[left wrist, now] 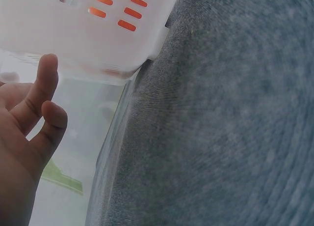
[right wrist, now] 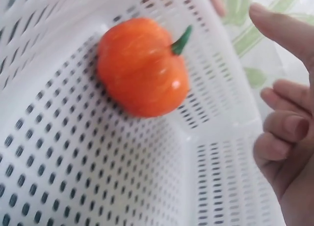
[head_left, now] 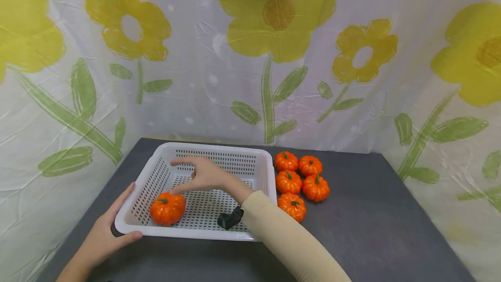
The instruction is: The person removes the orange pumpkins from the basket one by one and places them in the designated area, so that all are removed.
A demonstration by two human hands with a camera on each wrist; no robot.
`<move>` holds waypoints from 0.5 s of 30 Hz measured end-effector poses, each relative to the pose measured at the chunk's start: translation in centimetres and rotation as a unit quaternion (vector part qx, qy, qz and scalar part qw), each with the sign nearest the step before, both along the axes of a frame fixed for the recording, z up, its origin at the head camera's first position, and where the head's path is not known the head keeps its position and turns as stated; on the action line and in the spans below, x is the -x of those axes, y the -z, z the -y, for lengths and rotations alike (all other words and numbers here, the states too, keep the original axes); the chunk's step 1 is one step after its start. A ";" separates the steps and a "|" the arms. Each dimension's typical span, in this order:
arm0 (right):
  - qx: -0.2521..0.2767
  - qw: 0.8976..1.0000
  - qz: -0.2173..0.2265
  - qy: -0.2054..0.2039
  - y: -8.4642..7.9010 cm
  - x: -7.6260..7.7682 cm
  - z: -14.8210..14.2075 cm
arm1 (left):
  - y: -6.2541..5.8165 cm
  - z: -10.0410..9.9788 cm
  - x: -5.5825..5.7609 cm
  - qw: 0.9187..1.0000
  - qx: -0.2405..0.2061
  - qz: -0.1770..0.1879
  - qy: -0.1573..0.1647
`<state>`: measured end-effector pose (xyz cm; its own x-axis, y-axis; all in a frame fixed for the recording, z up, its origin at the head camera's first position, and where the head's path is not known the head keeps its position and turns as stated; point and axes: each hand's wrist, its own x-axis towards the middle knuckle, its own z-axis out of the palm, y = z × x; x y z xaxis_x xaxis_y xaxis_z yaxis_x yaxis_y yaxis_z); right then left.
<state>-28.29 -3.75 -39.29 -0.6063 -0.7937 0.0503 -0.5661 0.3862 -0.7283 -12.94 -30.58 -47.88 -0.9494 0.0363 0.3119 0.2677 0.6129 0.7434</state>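
A white perforated plastic basket [head_left: 203,235] sits on the dark table, with one small orange pumpkin [head_left: 167,210] with a green stem in its front left part. My left hand [head_left: 99,236] is at the basket's front left corner, fingers along the left side and thumb by the front rim. In the left wrist view, two of its fingers [left wrist: 47,81] show beside the basket wall. Over the basket, my right hand [head_left: 203,175] has thumb and fingers spread apart, holding nothing. Its thumb overlaps the top of the pumpkin in the head view; the right wrist view shows the pumpkin [right wrist: 142,69] apart from the fingers.
Several orange pumpkins [head_left: 288,182] are grouped on the table just right of the basket. The table [head_left: 364,221] is dark grey. A curtain [head_left: 192,99] printed with yellow flowers hangs behind and at both sides. A black device [head_left: 230,218] is at the right wrist.
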 end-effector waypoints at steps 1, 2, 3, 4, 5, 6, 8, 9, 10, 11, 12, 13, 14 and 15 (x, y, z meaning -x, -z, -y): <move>-0.020 1.000 -0.003 -0.012 0.2 0.0 0.1 | 0.0 0.0 0.0 1.000 0.001 0.001 -0.001; -0.042 0.999 -0.008 -0.022 0.4 0.1 0.2 | -0.1 0.0 0.0 1.000 0.001 0.001 0.000; -0.063 0.997 -0.013 -0.031 0.7 0.1 0.3 | -0.1 0.0 0.0 1.000 0.002 0.001 -0.001; -0.082 0.996 -0.017 -0.038 0.9 0.1 0.4 | -0.1 0.0 0.0 1.000 0.002 0.001 -0.001; -0.097 0.994 -0.021 -0.046 1.1 0.1 0.5 | -0.1 0.0 0.1 1.000 0.003 0.002 -0.002; -0.109 0.992 -0.022 -0.053 1.3 0.1 0.6 | 0.0 0.0 0.1 1.000 0.001 0.000 -0.001; -0.127 0.990 -0.022 -0.063 1.6 0.0 0.7 | 0.1 0.0 0.2 1.000 0.000 0.000 -0.002; -0.132 0.989 -0.022 -0.067 1.7 0.0 0.8 | 0.1 0.0 0.2 1.000 -0.001 -0.001 -0.002; -0.136 0.988 -0.018 -0.071 1.8 0.0 0.8 | 0.1 0.0 0.1 1.000 -0.004 -0.004 0.001; -0.138 0.988 -0.015 -0.074 1.9 0.0 0.8 | 0.0 0.0 0.1 1.000 -0.007 -0.006 0.003; -0.142 0.987 -0.013 -0.076 2.0 0.0 0.8 | 0.1 0.0 0.1 1.000 -0.007 -0.008 0.003; -0.145 0.986 -0.014 -0.077 2.0 0.0 0.8 | 0.1 0.0 0.1 1.000 -0.008 -0.009 0.004; -0.148 0.986 -0.015 -0.077 2.1 0.0 0.8 | 0.1 0.0 0.1 1.000 -0.008 -0.008 0.004; -0.149 0.986 -0.017 -0.079 2.2 0.0 0.8 | 0.0 0.0 0.0 1.000 -0.008 -0.007 0.005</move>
<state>-28.29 -4.59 -41.45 -0.4754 -0.8610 -0.1806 -0.6589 0.4845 -0.5755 -12.95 -30.55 -47.92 -0.9443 0.0402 0.3267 0.2845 0.5989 0.7486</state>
